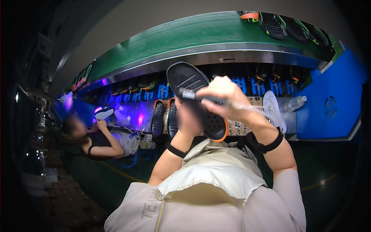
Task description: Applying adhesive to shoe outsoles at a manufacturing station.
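Observation:
My left hand (188,120), partly blurred, grips a black shoe sole (185,77) from below, its ridged face turned up. Above it my right hand (228,96) is closed round the dark handle of a brush (188,94), whose pale greyish tip rests on or just over the sole. A thin clear tube or cord trails from that hand to the right. Under my hands shows a black clog (215,125) with a holed upper and orange rim. Left of my left hand stand two similar clogs, one black with an orange edge (157,119) and another beside it (172,116).
Beyond the bench runs a green conveyor belt (185,34), with several dark shoes (273,26) at its far right. Shoes on blue holders (275,82) line a lower shelf. A white shoe (272,110) and clear bottle (296,103) lie right. Another person (104,137) works at left, holding a shoe.

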### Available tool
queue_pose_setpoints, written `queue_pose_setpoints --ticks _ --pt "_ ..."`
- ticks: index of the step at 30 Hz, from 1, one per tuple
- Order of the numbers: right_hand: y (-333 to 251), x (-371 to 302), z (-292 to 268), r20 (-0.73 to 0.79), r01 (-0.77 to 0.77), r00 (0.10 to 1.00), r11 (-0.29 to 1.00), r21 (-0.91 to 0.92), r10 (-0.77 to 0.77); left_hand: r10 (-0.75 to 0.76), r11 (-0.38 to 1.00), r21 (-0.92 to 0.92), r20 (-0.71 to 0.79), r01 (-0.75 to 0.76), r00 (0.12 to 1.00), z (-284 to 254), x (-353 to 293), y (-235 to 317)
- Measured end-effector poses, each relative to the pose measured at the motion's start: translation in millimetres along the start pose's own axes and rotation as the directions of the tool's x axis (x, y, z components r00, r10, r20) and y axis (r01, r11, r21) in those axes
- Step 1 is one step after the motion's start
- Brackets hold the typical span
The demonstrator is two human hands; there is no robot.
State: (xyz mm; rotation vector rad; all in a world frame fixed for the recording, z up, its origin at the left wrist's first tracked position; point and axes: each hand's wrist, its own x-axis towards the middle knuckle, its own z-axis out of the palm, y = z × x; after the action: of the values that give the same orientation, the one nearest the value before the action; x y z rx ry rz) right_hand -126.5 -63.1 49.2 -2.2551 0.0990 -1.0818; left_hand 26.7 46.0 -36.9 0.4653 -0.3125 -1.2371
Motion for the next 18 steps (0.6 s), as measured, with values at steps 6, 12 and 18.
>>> queue_pose_setpoints --ticks 6,12,18 --pt "-17.6 -10.2 -2.4 -0.113 -0.228 0.966 0.973 0.039 0.231 0.109 0.993 -0.042 -0.058 -0.111 0.992 14.1 4.8 9.9" --pt "-36.5 -17.0 -6.5 0.282 -0.058 0.959 0.980 0.188 0.002 -0.053 0.988 -0.141 0.089 0.065 0.995 15.1 17.1 24.5" --pt "-39.7 -13.4 -15.1 0.330 0.027 0.942 0.996 0.087 -0.054 0.027 0.995 -0.102 0.216 -0.005 0.976 23.5 34.5 48.9"
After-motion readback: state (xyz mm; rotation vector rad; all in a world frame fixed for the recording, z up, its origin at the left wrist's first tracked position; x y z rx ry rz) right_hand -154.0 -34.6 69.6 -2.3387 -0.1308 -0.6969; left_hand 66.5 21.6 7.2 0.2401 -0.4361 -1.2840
